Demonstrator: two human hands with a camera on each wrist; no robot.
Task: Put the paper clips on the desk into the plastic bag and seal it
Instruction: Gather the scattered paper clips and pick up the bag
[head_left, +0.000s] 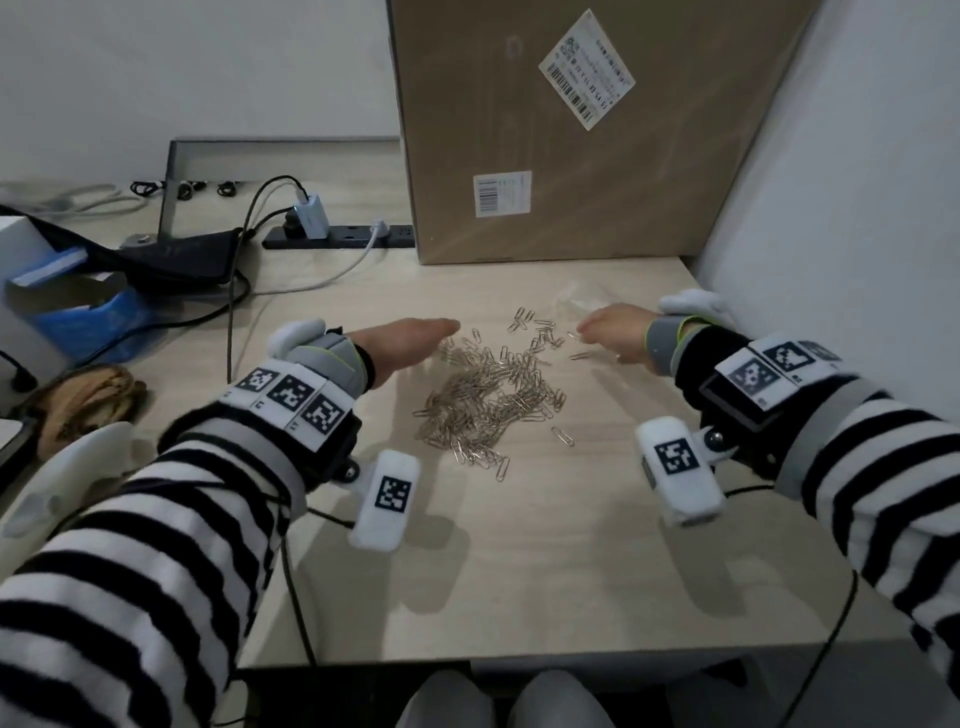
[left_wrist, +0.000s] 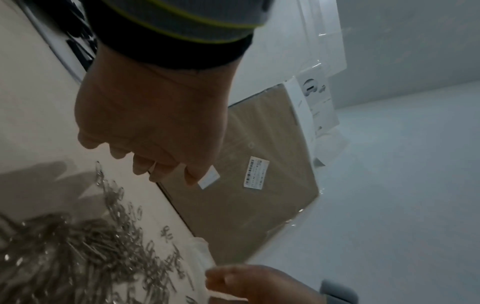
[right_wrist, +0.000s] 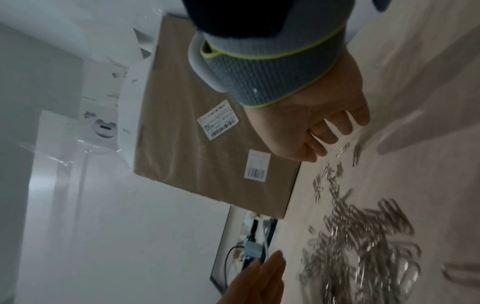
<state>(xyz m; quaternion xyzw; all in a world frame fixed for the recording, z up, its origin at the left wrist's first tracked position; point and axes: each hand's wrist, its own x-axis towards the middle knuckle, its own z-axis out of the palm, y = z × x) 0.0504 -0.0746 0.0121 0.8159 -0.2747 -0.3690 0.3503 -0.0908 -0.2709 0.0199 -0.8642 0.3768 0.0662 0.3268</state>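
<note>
Both my hands flank the pile of paper clips on the desk.

From my head I see the paper clips (head_left: 488, 395) heaped mid-desk (head_left: 519, 571). My left hand (head_left: 400, 343) lies flat at the pile's left edge, fingers straight and together. My right hand (head_left: 618, 332) is at the far right edge, fingers bent downward, and the clear plastic bag (head_left: 582, 299) lies just beyond it, in front of the cardboard box (head_left: 597, 130). A power strip (head_left: 337, 236) sits to the left.
My left wrist view shows that hand (left_wrist: 150, 115) from behind, fingertips pointing down above the clips (left_wrist: 78, 246), and my right hand (left_wrist: 259, 286) low in the corner with the bag's edge (left_wrist: 202, 253) beside it; whether it touches the bag I cannot tell.
My right wrist view alone shows my right hand's (right_wrist: 319, 125) fingers loosely curled, holding nothing I can see, above the scattered clips (right_wrist: 358, 236).
</note>
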